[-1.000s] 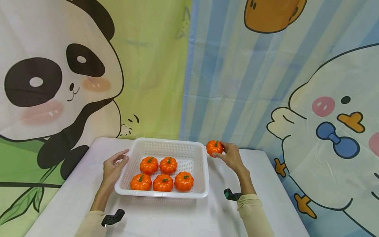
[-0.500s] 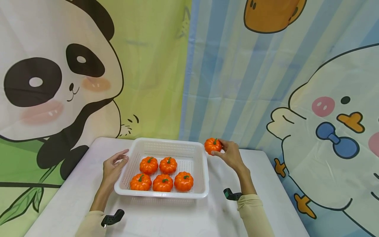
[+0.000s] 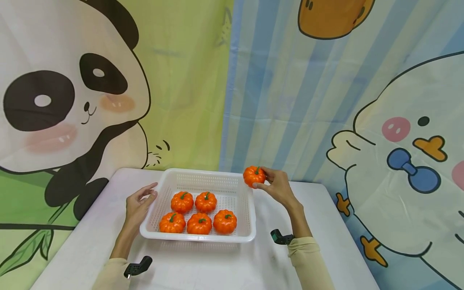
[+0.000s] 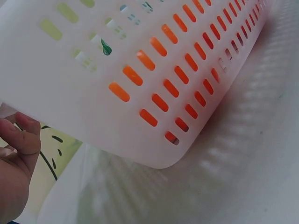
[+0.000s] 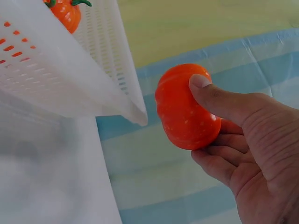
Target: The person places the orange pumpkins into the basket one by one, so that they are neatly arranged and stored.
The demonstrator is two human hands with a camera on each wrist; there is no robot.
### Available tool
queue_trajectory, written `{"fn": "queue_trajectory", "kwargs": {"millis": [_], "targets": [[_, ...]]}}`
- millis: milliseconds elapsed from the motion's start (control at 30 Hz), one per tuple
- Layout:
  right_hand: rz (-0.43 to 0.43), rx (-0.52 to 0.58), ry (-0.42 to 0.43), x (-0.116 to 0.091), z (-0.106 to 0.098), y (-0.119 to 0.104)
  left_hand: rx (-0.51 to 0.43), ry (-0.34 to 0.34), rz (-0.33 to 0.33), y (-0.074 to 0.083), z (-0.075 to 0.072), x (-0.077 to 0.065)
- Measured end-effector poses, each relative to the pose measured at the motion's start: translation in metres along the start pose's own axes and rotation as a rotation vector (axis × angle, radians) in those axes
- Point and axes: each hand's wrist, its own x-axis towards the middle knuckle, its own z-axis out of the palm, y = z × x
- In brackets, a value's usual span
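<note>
A small orange toy pumpkin (image 3: pixel 254 177) with a green stem is pinched between the thumb and fingers of my right hand (image 3: pixel 280 187). It is held up at the back right corner of a white perforated plastic basket (image 3: pixel 251 217). In the right wrist view the pumpkin (image 5: pixel 184 109) shows in front of the thumb and fingers, apart from the basket rim. Inside the basket sit several similar pumpkins (image 3: pixel 199 224), in two rows. At the basket's left side rests my left hand (image 3: pixel 139 205), fingers loosely bent by the rim; whether they touch it cannot be told.
The basket stands on a white table (image 3: pixel 203 270). Behind it hangs a cloth backdrop (image 3: pixel 195 100) printed with a panda and a chick. Each wrist wears a black camera mount (image 3: pixel 137 267).
My right hand has moved left and slightly up with the pumpkin, bringing it over the basket's back right corner. The left hand and the basket have stayed in place.
</note>
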Motion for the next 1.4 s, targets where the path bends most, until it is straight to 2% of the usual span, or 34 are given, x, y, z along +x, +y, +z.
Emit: {"fn": "queue_trajectory", "kwargs": {"millis": [333, 600, 800, 1067, 1167, 1400], "targets": [[-0.029, 0.093, -0.057, 0.001, 0.01, -0.012, 0.002, 0.002, -0.006, 0.002, 0.0, 0.0], [-0.072, 0.102, -0.106, 0.004, 0.023, -0.018, -0.01, 0.002, -0.004, 0.002, -0.001, 0.0], [-0.075, 0.11, -0.142, 0.005, 0.03, -0.023, -0.006, 0.008, 0.006, -0.005, -0.001, 0.003], [-0.065, 0.053, -0.179, 0.007, 0.04, -0.018, 0.001, 0.004, 0.004, 0.0, 0.0, 0.001], [-0.065, 0.05, -0.196, 0.008, 0.043, -0.019, 0.002, 0.001, 0.006, -0.004, -0.001, 0.003], [-0.077, -0.035, -0.249, 0.01, 0.05, -0.023, 0.004, 0.008, 0.012, -0.02, -0.002, 0.01]]}}
